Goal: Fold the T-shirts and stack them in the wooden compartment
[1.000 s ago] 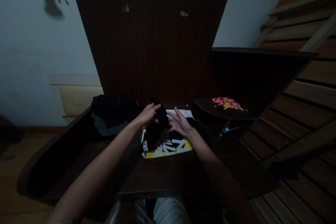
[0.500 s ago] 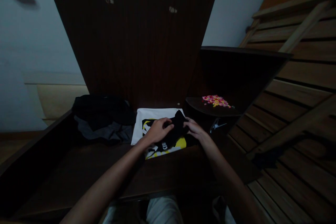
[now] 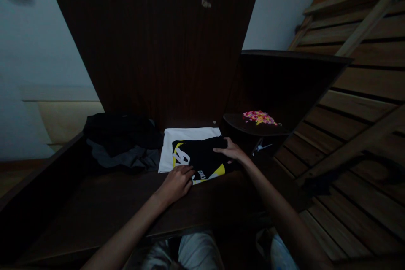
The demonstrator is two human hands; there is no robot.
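Note:
A folded black T-shirt (image 3: 202, 154) with white lettering and yellow patches lies on the dark wooden surface, over a folded white garment (image 3: 167, 139). My left hand (image 3: 179, 180) rests at its near left corner, fingers slightly bent over the edge and partly on the print. On the right side of the shirt, my right hand (image 3: 232, 151) lies with thumb and fingers apart, touching the cloth. Neither hand lifts anything.
A heap of black and grey clothes (image 3: 123, 145) lies to the left. On a small rounded shelf (image 3: 234, 124) at right sits a pile of pink and yellow bits (image 3: 260, 117). A tall dark panel (image 3: 158, 50) stands behind, wooden slats (image 3: 357, 101) rise at right.
The black cloth that was raised and bunched between both hands now lies flat on the shirt. My left hand has moved towards me and left; my right hand has stayed near the right side.

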